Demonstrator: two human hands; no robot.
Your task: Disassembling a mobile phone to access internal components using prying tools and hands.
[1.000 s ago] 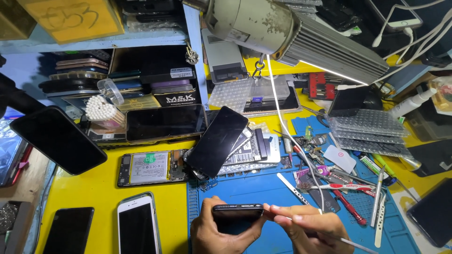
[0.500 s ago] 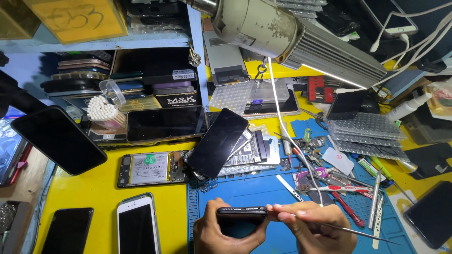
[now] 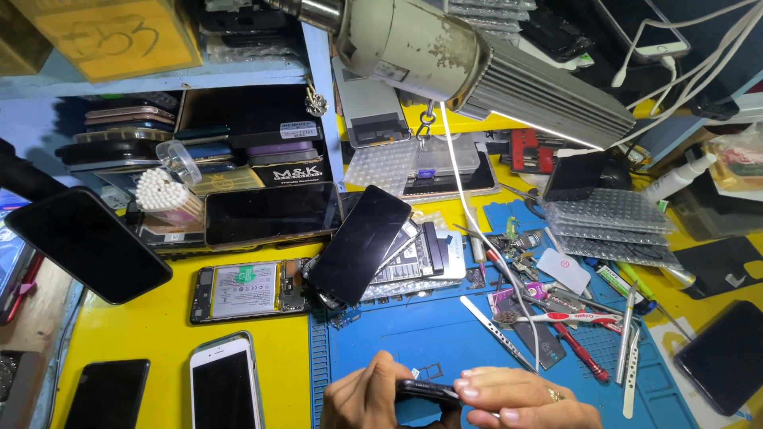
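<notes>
Low over the blue mat, both hands' fingers clamp a dark phone edge-on: left hand, right hand (ring visible). Beyond, the yellow worktop carries an opened phone.

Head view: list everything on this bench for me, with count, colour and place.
Mat: one, blue, front centre of the yellow bench.
Held phone: one, black, edge-on between both hands over the mat.
White phone: one, front left.
Dark phone: one, front far left.
Open phone: one, back off, left of the mat.
Black screens: several, mid bench and left edge.
Swabs: one tub, white, left by the shelf.
Tweezers: a few, silver, right side of the mat.
Red-handled tools: about two, right side of the mat.
Lamp: one, grey, overhead.
Bubble wrap: stack, right.
Left hand: grips the held phone.
Right hand: pinches the held phone's end.
</notes>
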